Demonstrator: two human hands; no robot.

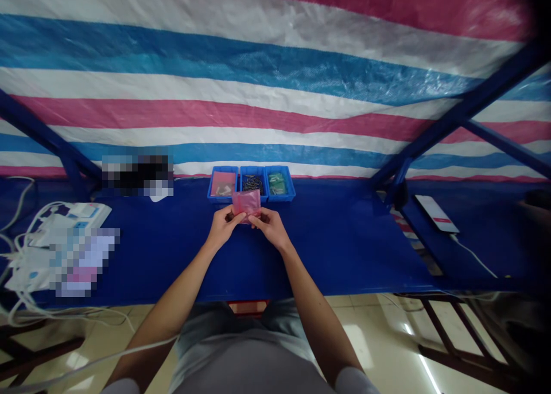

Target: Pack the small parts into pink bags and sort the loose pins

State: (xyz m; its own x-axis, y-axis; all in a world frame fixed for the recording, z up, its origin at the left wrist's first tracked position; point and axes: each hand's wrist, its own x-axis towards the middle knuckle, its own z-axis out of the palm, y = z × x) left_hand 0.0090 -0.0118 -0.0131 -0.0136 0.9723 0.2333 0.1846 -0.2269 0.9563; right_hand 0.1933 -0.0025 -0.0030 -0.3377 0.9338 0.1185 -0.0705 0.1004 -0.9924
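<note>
Left hand (222, 226) and right hand (271, 226) pinch the pink bag (247, 202) between them. It's just short of the middle tray (253, 170).

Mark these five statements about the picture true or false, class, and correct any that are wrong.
1. The left hand and right hand both hold the pink bag. True.
2. Three blue bins stand side by side beyond the hands. True.
3. The green contents are in the leftmost bin. False: they are in the rightmost one.
4. The sheet behind the table is plain white. False: it has pink, white and blue stripes.
5. The phone lies right of the hands. True.
</note>
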